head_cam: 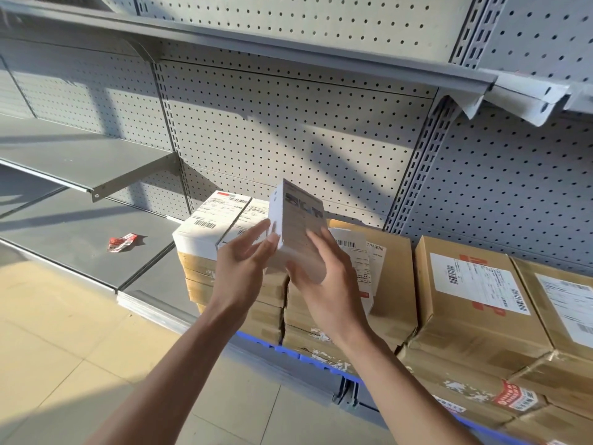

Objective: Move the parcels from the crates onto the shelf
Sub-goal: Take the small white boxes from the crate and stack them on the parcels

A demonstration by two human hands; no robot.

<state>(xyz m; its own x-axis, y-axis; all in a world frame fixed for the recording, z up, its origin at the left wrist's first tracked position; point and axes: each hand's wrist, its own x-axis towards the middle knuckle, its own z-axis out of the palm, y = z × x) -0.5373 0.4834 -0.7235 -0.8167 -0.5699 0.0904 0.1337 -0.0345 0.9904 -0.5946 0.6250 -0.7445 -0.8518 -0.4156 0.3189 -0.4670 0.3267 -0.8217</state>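
I hold a small white parcel [296, 220] upright in front of the bottom shelf [80, 239], above the stacked boxes. My right hand [324, 281] grips it from below and behind, fingers curled round its printed face. Fingertips of my left hand [244, 261] touch its left edge, fingers nearly straight. Under it, brown cardboard parcels [468, 303] with shipping labels stand in a row on the shelf. A white labelled parcel [211, 223] lies on top of the leftmost stack.
A crumpled red-and-white sticker [122, 242] lies on the bare left part of the bottom shelf. A grey middle shelf [80, 162] juts out at left and an upper shelf [256, 43] runs overhead. A blue strip [288, 351] edges the shelf front. Tiled floor lies below.
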